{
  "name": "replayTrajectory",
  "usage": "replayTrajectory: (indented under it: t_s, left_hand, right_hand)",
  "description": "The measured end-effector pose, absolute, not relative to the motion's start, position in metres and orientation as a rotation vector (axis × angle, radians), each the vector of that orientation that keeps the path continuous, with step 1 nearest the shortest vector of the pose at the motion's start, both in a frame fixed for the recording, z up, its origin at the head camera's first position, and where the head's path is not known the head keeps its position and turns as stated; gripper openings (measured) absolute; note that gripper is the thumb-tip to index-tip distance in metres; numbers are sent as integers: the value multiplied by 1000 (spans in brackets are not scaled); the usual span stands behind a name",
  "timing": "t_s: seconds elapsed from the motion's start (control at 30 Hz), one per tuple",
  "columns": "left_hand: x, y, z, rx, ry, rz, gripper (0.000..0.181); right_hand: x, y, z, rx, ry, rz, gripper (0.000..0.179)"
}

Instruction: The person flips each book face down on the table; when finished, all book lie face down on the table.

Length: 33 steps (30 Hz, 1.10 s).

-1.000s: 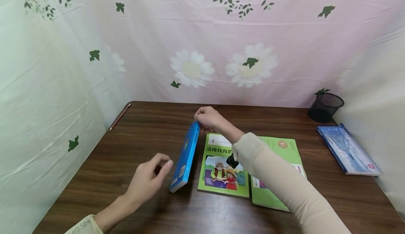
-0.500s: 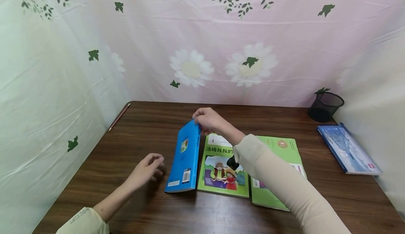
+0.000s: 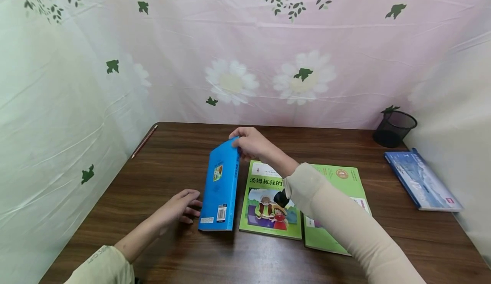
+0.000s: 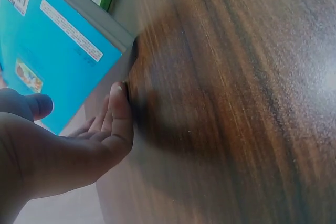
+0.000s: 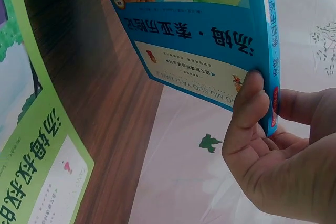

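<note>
A blue book [image 3: 216, 194] stands tilted on its lower end, its back cover with barcode facing me in the head view. My right hand [image 3: 253, 144] pinches its top corner by the spine; in the right wrist view the thumb is on one side of the book [image 5: 194, 32] and the fingers on the other. My left hand [image 3: 174, 209] is just left of its lower edge, fingers loosely extended. The left wrist view has the left thumb overlapping the blue cover [image 4: 58, 51], with the fingers near the tabletop. A green book [image 3: 270, 207] with cartoon figures lies flat to the right.
Beside it lies a second green book [image 3: 339, 175], partly hidden under my right sleeve. A pale blue book [image 3: 422, 184] lies at the right edge, before a black mesh pen cup [image 3: 393, 130]. A pencil [image 3: 144, 142] lies along the left edge; curtains hang behind the wooden table [image 3: 184, 156].
The blue book has turned from nearly edge-on so its back cover faces me, still pinched in my right hand. My left hand has lowered and its fingers have spread beside the book's lower edge.
</note>
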<state>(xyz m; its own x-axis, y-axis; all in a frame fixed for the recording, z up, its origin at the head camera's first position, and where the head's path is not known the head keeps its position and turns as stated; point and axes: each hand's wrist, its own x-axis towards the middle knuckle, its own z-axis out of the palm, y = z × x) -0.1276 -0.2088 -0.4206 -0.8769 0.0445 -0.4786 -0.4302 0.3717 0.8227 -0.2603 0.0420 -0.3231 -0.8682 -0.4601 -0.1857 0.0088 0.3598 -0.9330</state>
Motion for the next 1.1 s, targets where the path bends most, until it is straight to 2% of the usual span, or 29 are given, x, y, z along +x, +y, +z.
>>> replayTrajectory:
  t_s: [0.43, 1.1]
  left_hand:
    - [-128, -210, -420, -306, 2091, 1537, 71]
    - [-127, -216, -409, -311, 2144, 1484, 68]
  right_hand:
    - [-255, 40, -316, -425, 2178, -1572, 30]
    - [-268, 52, -326, -375, 2152, -1620, 33]
